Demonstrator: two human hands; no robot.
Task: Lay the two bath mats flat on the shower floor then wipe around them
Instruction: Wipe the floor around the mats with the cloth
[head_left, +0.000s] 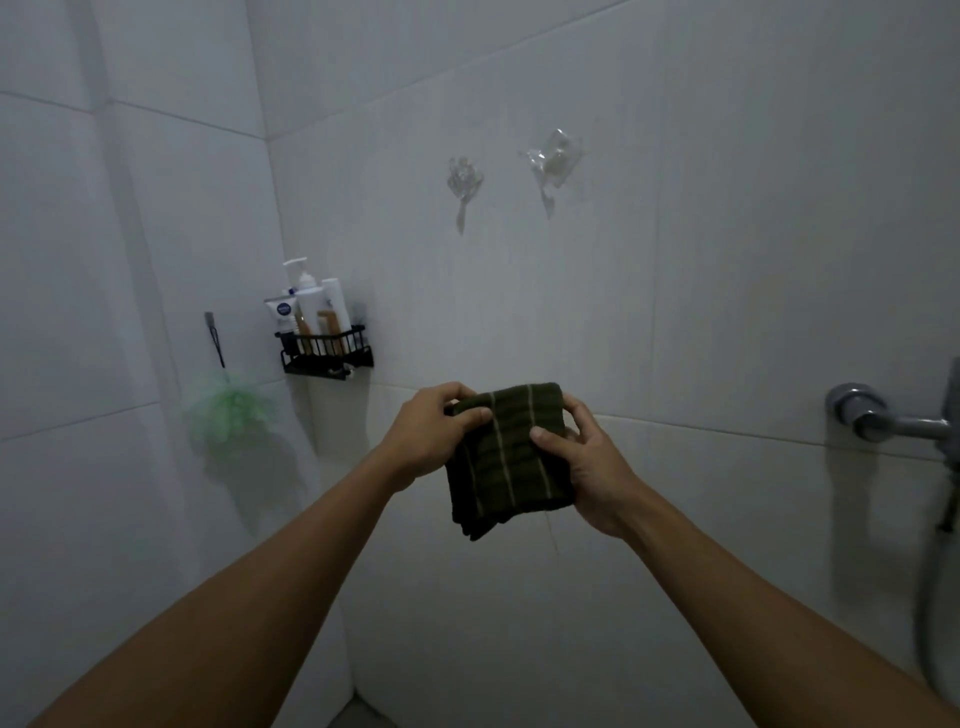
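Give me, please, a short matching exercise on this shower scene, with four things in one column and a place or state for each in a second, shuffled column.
Things:
1. dark green cloth
2. green bath pouf
3. black wire caddy
4. clear wall hooks

Places or states:
A. stuck high on the back wall, with nothing hanging on them
B. holds bottles and tubes by the corner
C. folded, gripped by the left hand and the right hand
D. hangs from a hook on the left wall

Pairs: 1-C, 2-D, 3-B, 4-A

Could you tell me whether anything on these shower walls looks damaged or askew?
The two clear adhesive hooks look crumpled and hang tilted, as if peeling off the wall. The black caddy looks level.
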